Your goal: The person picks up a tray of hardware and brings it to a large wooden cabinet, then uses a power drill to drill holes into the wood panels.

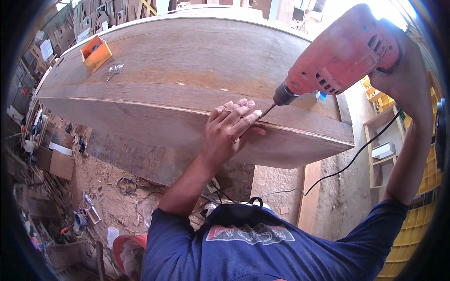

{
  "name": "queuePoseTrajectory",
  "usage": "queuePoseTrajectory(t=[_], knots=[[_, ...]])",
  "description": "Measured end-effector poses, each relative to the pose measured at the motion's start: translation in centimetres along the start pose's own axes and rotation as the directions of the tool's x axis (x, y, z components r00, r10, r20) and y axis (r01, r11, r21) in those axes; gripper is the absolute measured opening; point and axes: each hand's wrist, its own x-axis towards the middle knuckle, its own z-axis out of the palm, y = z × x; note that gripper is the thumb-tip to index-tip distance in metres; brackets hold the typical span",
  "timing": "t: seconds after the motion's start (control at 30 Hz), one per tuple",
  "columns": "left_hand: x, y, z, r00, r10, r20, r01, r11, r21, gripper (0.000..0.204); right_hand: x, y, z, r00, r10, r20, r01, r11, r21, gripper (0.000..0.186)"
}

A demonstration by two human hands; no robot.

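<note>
My right hand (398,70) is wrapped round the handle of a red corded power drill (335,56), raised at the upper right. From its dark chuck, a thin bit (268,111) slants down to the top edge of a wooden panel (154,124). My left hand (230,122) grips that edge just left of the bit. Its fingers lie over the top and a fingertip shows below the rim. The panel runs along the front of a broad brown plywood surface (197,51). Where the tip meets the wood, my fingers partly hide it.
An orange-yellow open box (97,54) sits on the plywood at left, beside a small heap of screws (115,69). The black drill cord (347,164) hangs at right near a wooden shelf frame (370,145). Scraps and a red bucket (126,248) lie on the floor.
</note>
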Motion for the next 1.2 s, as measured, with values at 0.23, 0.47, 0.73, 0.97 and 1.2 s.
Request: queuePoseTrajectory(t=[0.23, 0.47, 0.73, 0.97, 1.2], knots=[[0.2, 0.2, -0.4, 1.000, -0.016, 0.020, 0.017, 1.000, -0.004, 0.038, 1.6, -1.0, -0.2, 0.993, -0.118, -0.012, 0.117, 0.991, -0.072, 0.070], [0.1, 0.3, -0.3, 0.998, -0.038, 0.048, 0.039, 0.999, -0.019, 0.038, 2.4, -1.8, -0.5, 0.989, -0.140, 0.045, 0.144, 0.984, -0.100, 0.070], [0.0, 0.3, -0.3, 0.998, -0.047, 0.043, 0.048, 0.999, -0.018, 0.040, 3.6, -3.2, -0.5, 0.981, -0.162, 0.107, 0.173, 0.978, -0.113, 0.070], [0.3, 0.4, -0.6, 0.998, -0.049, 0.049, 0.050, 0.999, -0.020, 0.046, 4.0, -4.1, -0.5, 0.975, -0.178, 0.132, 0.194, 0.974, -0.117, 0.070], [0.1, 0.4, -0.9, 0.992, -0.100, 0.080, 0.102, 0.995, -0.013, 0.047, 4.7, -4.5, -0.6, 0.972, -0.193, 0.136, 0.209, 0.971, -0.114, 0.070]])
